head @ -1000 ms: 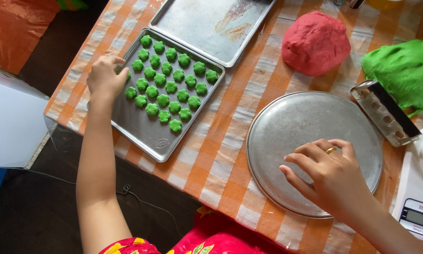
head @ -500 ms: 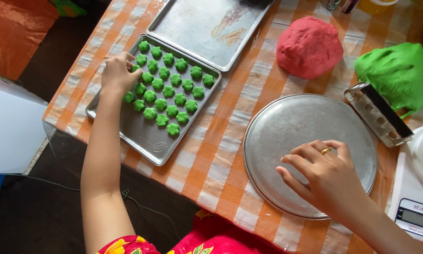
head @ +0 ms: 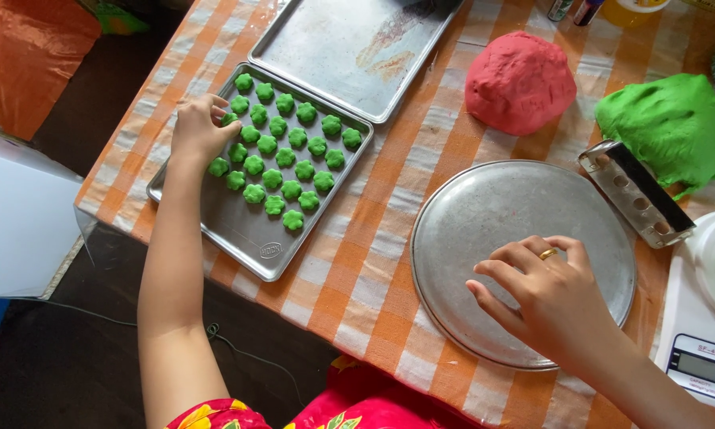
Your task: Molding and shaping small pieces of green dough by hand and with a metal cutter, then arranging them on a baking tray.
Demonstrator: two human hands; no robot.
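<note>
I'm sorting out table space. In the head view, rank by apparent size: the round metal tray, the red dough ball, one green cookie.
1. Round metal tray
2. Red dough ball
3. Green cookie

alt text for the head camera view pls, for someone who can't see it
A person's left hand touches small green dough pieces rowed on a baking tray, while the right hand rests on a round metal pan. Red dough and green dough sit on the orange checked tablecloth.

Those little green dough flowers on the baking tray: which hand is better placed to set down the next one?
Probably the left hand: its fingers are at the green dough pieces on the baking tray. The right hand rests apart, over the round pan.
</note>
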